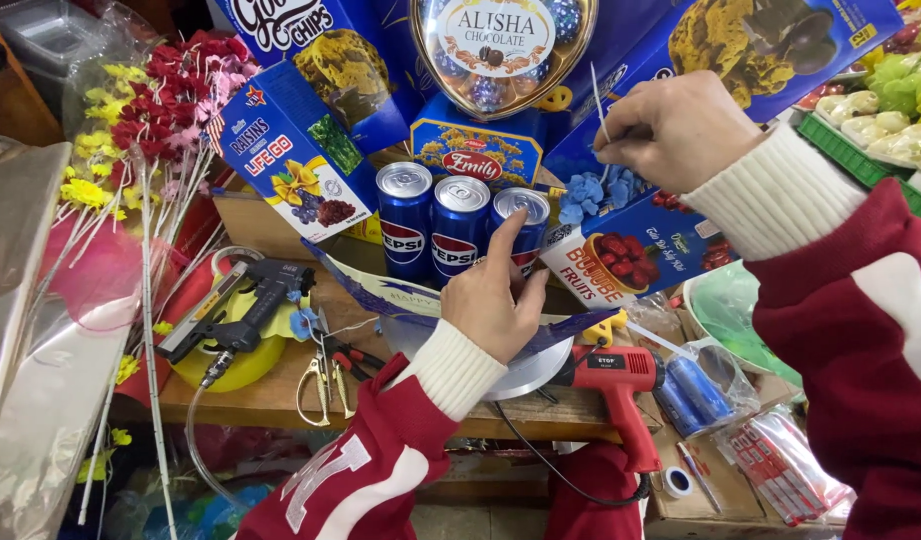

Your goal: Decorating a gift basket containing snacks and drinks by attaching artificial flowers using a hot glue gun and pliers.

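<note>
My left hand (494, 292) rests against the rightmost of three blue drink cans (519, 232), index finger raised along its side. My right hand (669, 128) is up at the right, fingers pinched on a thin white stick (598, 98) that carries small blue paper flowers (591, 193). The cans stand in a row at the front of a gift arrangement of blue snack boxes (291, 150) and a heart-shaped chocolate box (501, 45). A blue ribbon-shaped card (381, 290) lies in front of the cans. Both arms wear red sleeves with white cuffs.
A red glue gun (621, 385) lies at the wooden table's (281, 395) edge near my left wrist. A black staple gun (246, 305), yellow tape roll and scissors (321, 385) sit left. Red and yellow artificial flowers (171, 95) stand far left. Green crate of fruit far right.
</note>
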